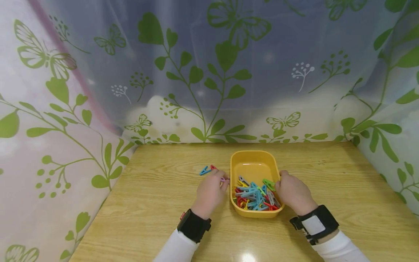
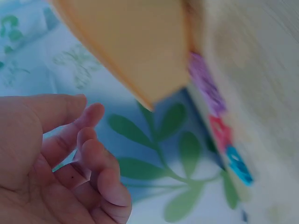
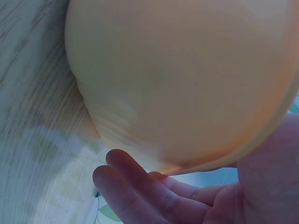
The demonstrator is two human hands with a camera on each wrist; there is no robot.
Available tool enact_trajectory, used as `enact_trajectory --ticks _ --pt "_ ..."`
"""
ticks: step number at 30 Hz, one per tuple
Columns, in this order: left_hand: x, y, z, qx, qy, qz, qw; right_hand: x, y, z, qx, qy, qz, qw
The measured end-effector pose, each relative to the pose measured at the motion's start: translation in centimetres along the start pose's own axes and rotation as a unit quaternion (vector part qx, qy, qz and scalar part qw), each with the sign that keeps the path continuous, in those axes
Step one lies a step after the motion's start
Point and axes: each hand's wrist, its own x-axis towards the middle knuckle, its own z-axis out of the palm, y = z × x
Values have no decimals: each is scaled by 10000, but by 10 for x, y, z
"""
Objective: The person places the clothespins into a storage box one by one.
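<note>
A yellow plastic basin [image 1: 254,214] holds a heap of coloured clothespins [image 1: 256,196] in its near half. My right hand [image 1: 294,193] grips its right rim, with fingers [image 3: 140,191] along the outer wall. A green clothespin [image 1: 269,184] lies inside beside that hand. My left hand [image 1: 209,191] hovers left of the basin, fingers loosely bent and holding nothing in the left wrist view. Close by it on the table are a purple clothespin [image 2: 207,84], a red clothespin [image 2: 220,131] and a blue clothespin [image 2: 239,165], in a row.
The wooden table [image 1: 147,203] runs back to a curtain [image 1: 196,72] printed with leaves and butterflies, which also closes in both sides. Each wrist wears a black strap [image 1: 194,225].
</note>
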Motion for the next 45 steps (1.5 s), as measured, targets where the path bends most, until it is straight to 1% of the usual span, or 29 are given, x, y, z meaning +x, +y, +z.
enact_trajectory --ticks 3,6,9,13,19,25,29,33,39,45 --pt "4 -16 4 85 25 -143 9999 0 1 0 -18 26 -24 10000" --pt "5 -27 8 148 -33 -163 9998 0 2 1 -31 50 -46 10000" --pt "6 -33 13 198 -117 -105 9997 0 2 1 -36 68 -47 10000" --pt "5 -38 19 317 -229 -8 9992 0 2 1 -42 93 -47 9999" --pt "6 -36 24 415 -361 88 9984 -1 2 2 -27 107 -59 9999" --pt "11 -31 25 710 -718 88 9948 -1 1 3 22 100 -58 9999" --pt "16 -31 28 846 -890 177 9923 -1 1 3 63 93 -61 9999" --pt "19 -30 29 914 -978 284 9906 -1 1 3 80 106 -65 9999" --pt "21 -30 31 958 -1093 287 9890 -1 1 3 81 144 -66 9998" --pt "23 -29 32 1029 -1088 361 9881 0 2 4 36 130 -47 9999"
